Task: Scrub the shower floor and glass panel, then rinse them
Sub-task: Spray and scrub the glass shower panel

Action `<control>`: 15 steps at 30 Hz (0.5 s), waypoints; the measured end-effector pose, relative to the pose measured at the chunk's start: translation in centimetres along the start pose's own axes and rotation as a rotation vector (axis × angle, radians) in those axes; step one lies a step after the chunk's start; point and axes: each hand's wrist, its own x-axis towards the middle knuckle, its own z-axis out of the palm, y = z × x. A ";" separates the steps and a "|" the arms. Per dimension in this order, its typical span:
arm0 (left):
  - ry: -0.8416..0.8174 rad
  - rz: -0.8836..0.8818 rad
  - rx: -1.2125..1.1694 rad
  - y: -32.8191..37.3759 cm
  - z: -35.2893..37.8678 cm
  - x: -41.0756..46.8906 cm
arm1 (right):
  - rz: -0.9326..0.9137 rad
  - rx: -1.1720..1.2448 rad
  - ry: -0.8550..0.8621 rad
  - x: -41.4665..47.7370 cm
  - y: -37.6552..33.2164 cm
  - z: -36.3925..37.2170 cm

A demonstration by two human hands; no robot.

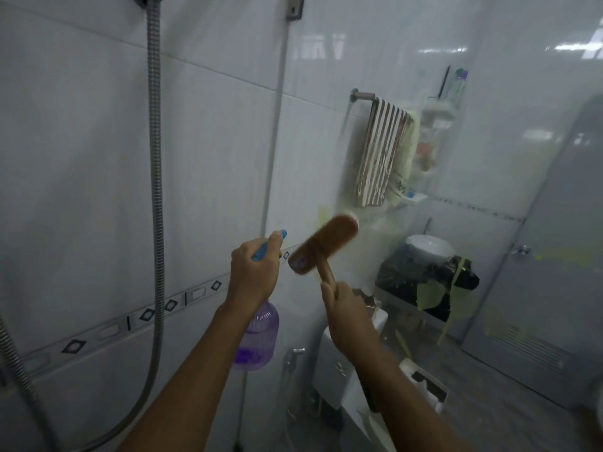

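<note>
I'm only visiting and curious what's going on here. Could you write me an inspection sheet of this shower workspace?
Surface: glass panel, yellowish smears; shower floor out of view.
Job's things: wooden brush raised at the glass, blurred; purple spray bottle.
Clutter: nothing seen.
Hands: left hand grips the bottle's top; right hand grips the brush handle.
Cables: metal shower hose hangs down the tiled wall.
Surroundings: striped towel, basin and door beyond the glass.

A striped towel (380, 154) hangs on a wall rail (363, 95), white basin (429, 246) lower down
</note>
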 end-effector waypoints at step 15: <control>-0.051 0.008 0.047 0.4 0.5 -1.3 | -0.060 0.249 0.170 5.5 -6.5 -4.4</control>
